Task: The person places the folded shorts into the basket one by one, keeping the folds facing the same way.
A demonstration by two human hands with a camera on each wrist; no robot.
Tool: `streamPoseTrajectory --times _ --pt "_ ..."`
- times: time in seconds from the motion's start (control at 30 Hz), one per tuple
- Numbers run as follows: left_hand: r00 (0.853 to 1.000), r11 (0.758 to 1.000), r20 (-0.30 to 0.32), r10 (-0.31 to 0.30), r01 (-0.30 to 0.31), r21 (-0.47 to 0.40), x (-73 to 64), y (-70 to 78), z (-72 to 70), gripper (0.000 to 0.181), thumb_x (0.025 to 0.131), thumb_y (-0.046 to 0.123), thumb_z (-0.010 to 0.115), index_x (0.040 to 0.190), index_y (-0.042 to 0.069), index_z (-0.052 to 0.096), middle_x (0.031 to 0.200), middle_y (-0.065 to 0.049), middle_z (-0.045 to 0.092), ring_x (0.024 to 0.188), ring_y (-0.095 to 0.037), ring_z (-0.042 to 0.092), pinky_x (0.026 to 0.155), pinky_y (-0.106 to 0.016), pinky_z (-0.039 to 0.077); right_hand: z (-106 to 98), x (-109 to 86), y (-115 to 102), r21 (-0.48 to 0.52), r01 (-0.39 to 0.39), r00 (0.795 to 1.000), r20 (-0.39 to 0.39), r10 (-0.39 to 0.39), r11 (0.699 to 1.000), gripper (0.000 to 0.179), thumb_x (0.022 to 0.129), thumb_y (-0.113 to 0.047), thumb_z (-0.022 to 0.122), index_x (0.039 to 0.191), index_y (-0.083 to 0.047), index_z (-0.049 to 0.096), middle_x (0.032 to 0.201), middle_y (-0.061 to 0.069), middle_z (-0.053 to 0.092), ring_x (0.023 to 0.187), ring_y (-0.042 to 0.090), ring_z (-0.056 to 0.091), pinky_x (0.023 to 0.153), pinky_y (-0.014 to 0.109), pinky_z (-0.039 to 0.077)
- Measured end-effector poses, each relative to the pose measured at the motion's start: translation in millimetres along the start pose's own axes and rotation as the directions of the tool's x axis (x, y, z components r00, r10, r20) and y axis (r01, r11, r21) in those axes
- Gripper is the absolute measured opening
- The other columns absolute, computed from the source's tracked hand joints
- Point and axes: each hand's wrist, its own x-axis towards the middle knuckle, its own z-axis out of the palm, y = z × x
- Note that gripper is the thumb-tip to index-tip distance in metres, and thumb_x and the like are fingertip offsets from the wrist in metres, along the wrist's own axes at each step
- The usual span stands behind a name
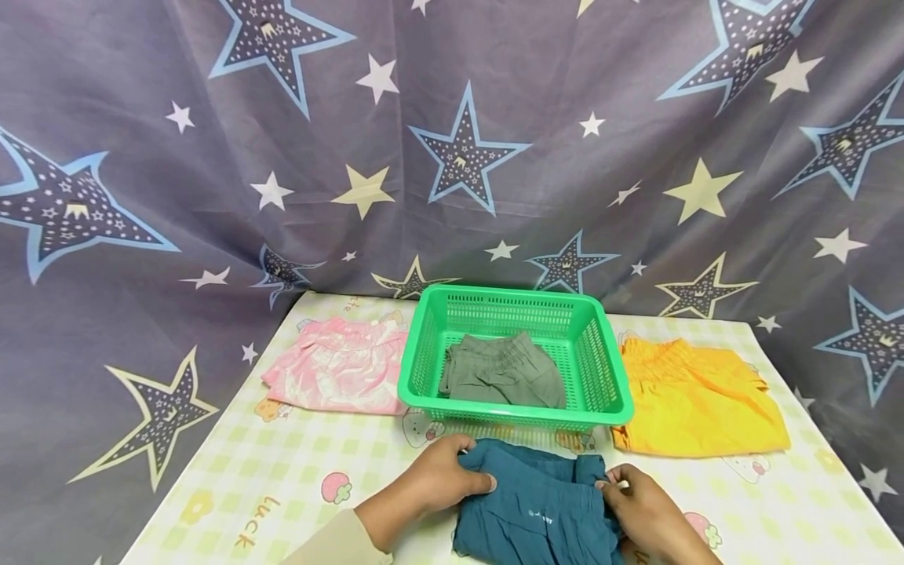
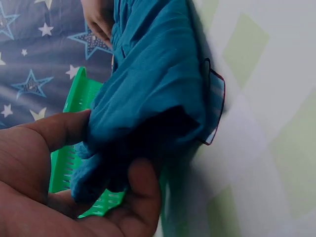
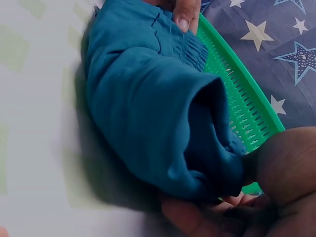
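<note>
Folded teal shorts (image 1: pixel 540 510) with an elastic waistband and a small white print lie at the table's front, before the basket. My left hand (image 1: pixel 445 477) grips their upper left corner, thumb on top of the cloth. At the upper right corner my right hand (image 1: pixel 644 508) pinches the waistband end between thumb and fingers. In the left wrist view, a white tag (image 2: pixel 215 106) edged in dark red sticks out from under the teal cloth. The right wrist view shows the open fold of the shorts (image 3: pixel 148 108) beside my right hand (image 3: pixel 276 197).
Behind the shorts stands a green plastic basket (image 1: pixel 519 413) with folded grey-green shorts (image 1: pixel 504 373) inside. Pink shorts (image 1: pixel 342 367) lie left of it, yellow shorts (image 1: pixel 699 400) right of it. A star-printed curtain (image 1: pixel 452 235) hangs behind the checked tablecloth (image 1: pixel 282 463).
</note>
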Motion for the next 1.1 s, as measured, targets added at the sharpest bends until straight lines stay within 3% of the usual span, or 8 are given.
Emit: streamPoseTrajectory --times 0.23,0.37,0.47,0.63,0.73,0.9,1.0,1.1 --pt "1.000 0.999 -0.003 0.003 -0.004 -0.051 2.4 -8.8 -0.4 0.043 0.080 0.018 0.085 0.113 0.001 0.061 0.108 -0.012 0.065 0.103 -0.030 0.061 0.090 -0.052 0.050 2 1.1 -1 0.025 -0.001 1.000 0.000 0.001 1.000 0.031 0.107 -0.031 0.054 0.113 0.000 0.058 0.092 0.007 0.062 0.079 0.023 0.057 0.068 0.041 0.046" --pt "1.000 0.999 -0.015 -0.009 0.008 -0.040 3.0 -16.6 -3.6 0.046 0.082 0.019 0.083 0.116 -0.001 0.059 0.108 -0.012 0.064 0.104 -0.032 0.061 0.090 -0.053 0.050 2 0.9 -4 0.090 -0.042 0.999 0.028 0.040 0.995 0.058 0.104 -0.052 0.053 0.121 0.003 0.056 0.100 0.013 0.063 0.085 0.027 0.061 0.070 0.045 0.049" --pt "0.999 1.000 -0.043 -0.019 0.018 -0.013 2.6 -21.3 -7.6 0.047 0.083 0.022 0.082 0.117 -0.002 0.058 0.110 -0.014 0.064 0.107 -0.034 0.061 0.091 -0.055 0.049 3 1.4 -7 0.094 -0.042 0.997 0.071 0.036 0.995 0.078 0.096 -0.060 0.063 0.133 0.007 0.049 0.106 0.018 0.063 0.092 0.032 0.063 0.074 0.048 0.052" --pt "0.998 0.999 -0.062 -0.032 0.032 -0.005 0.2 -24.8 -13.6 0.047 0.083 0.024 0.082 0.115 -0.001 0.058 0.108 -0.013 0.063 0.105 -0.032 0.060 0.089 -0.053 0.050 8 2.4 -10 0.072 -0.016 0.994 0.111 0.008 0.997 0.094 0.081 -0.042 0.087 0.145 0.008 0.039 0.114 0.021 0.062 0.104 0.037 0.063 0.079 0.049 0.055" --pt "0.997 0.999 -0.068 -0.038 0.037 -0.009 -1.3 -26.5 -16.3 0.049 0.083 0.024 0.082 0.117 -0.002 0.058 0.108 -0.013 0.063 0.104 -0.032 0.060 0.088 -0.053 0.049 12 3.1 -10 0.101 -0.008 0.996 0.091 -0.001 0.995 0.085 0.081 -0.029 0.088 0.141 0.010 0.043 0.108 0.017 0.066 0.098 0.032 0.066 0.078 0.047 0.056" --pt "0.995 0.998 -0.079 -0.053 0.049 -0.048 -4.2 -29.4 -20.9 0.050 0.082 0.021 0.083 0.118 -0.003 0.057 0.108 -0.013 0.063 0.101 -0.030 0.060 0.085 -0.050 0.051 20 3.8 -8 0.135 0.051 0.995 0.076 -0.062 0.989 0.049 0.086 -0.017 0.082 0.119 0.011 0.060 0.093 0.009 0.070 0.085 0.024 0.068 0.074 0.042 0.056" --pt "0.996 0.993 -0.070 -0.059 0.052 -0.108 -5.7 -32.3 -22.7 0.052 0.083 0.017 0.083 0.120 -0.005 0.054 0.105 -0.015 0.062 0.086 -0.026 0.064 0.069 -0.045 0.056 23 3.7 -8 0.139 0.072 0.993 0.079 -0.084 0.988 0.039 0.087 -0.015 0.080 0.112 0.009 0.062 0.090 0.009 0.070 0.083 0.024 0.068 0.072 0.041 0.056" --pt "0.996 0.983 -0.060 -0.063 0.052 -0.179 -7.2 -35.3 -23.6 0.056 0.083 0.014 0.083 0.124 -0.007 0.051 0.103 -0.018 0.062 0.068 -0.022 0.065 0.052 -0.041 0.055 25 4.2 -10 0.138 0.050 0.996 0.062 -0.059 0.989 0.044 0.086 -0.016 0.082 0.114 0.010 0.061 0.089 0.009 0.070 0.083 0.024 0.068 0.072 0.042 0.056"
